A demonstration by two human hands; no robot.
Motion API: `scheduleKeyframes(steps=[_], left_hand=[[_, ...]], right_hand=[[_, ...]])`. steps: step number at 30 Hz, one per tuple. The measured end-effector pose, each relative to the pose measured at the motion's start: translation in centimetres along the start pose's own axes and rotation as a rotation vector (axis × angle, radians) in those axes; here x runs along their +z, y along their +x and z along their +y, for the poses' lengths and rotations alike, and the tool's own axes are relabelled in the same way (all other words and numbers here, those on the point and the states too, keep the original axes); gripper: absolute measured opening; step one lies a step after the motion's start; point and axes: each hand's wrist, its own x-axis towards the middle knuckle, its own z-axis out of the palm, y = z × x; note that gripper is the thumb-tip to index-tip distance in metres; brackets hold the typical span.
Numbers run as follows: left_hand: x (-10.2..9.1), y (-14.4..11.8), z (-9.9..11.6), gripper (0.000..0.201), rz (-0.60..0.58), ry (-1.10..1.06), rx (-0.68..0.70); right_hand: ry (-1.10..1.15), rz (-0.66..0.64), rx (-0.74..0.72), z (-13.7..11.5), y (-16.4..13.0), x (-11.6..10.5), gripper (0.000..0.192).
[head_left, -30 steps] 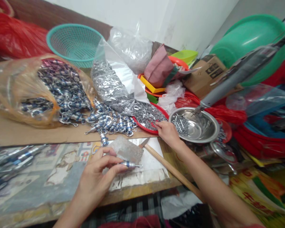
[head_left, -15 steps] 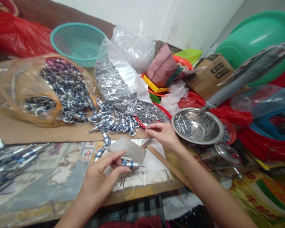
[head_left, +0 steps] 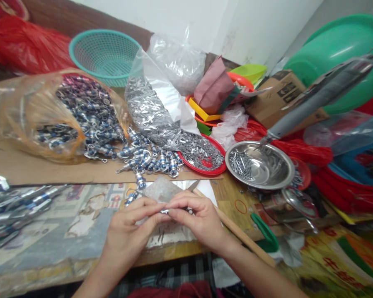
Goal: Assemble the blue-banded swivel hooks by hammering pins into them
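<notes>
Metal swivel piece (head_left: 165,211) sits pinched between both hands over the grey block (head_left: 161,191) near the table's front edge | head view: left hand (head_left: 127,231) fingertips pressed on its left end | right hand (head_left: 195,219) fingertips pressed on its right end | loose blue-banded swivels (head_left: 146,159) just beyond | red tray (head_left: 219,169) and steel bowl (head_left: 279,174) to the right

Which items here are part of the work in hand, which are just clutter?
In use:
- left hand and right hand, pinching one small metal fitting
- loose pile of blue-banded fittings
- red tray of small silver parts

Lying about:
- teal basket
- steel bowl of screws
- green basin
- cardboard box
</notes>
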Motion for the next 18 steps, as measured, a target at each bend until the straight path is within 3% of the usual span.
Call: scheduleKeyframes(steps=[4,9,14,16,18], left_hand=[[0.0,-0.2,0.4,0.017,-0.011,0.008,0.053],[0.2,-0.2,0.9,0.023,0.095,0.014,0.054],[-0.1,-0.3,1.1,0.017,0.009,-0.034,-0.011],[-0.3,-0.4,1.1,0.015,-0.018,-0.099,-0.097],[-0.5,-0.3,1.1,0.011,-0.037,-0.183,-0.208]], right_hand=[[-0.068,0.079,-0.074,-0.4,-0.5,0.0,0.013],[-0.105,0.003,-0.085,-0.7,-0.2,-0.1,0.011],[-0.162,-0.022,-0.096,-0.8,-0.6,-0.1,0.008],[-0.217,-0.012,-0.197,-0.6,-1.1,-0.3,0.013],[-0.333,0.000,-0.399,-0.2,-1.7,-0.7,0.030]])
